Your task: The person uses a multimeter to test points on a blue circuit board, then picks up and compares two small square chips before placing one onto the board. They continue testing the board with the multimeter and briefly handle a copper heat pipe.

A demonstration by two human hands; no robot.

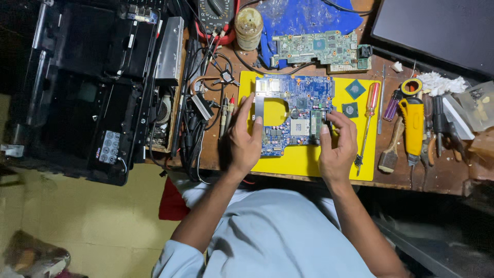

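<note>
Blue circuit board [293, 116] lay flat on a yellow mat [309, 159] at the near edge of the wooden bench [442, 175], held between both hands. Left hand [244, 139] rested palm down at the board's left edge, fingers spread and extended, thumb tip on the board; not gripping. Right hand [337, 144] sat at the board's right side, fingers curled, thumb and forefinger pinched on a small upright part [317, 123] on the board; what kind of part could not be made out. Forearms came up from a pale blue shirt, elbows bent.

On the mat beyond the right hand: two loose square chips [353, 100], one red-handled screwdriver [368, 116]. Right of the mat, a heap of hand tools [417, 123], overlapping, count uncertain. Farther back, one green circuit board [319, 49] on blue plastic sheet [303, 18], one round jar [248, 25]. Far left, an opened black machine [87, 87], partly in shadow. Dark laptop lid [437, 31] cut off at upper right.
</note>
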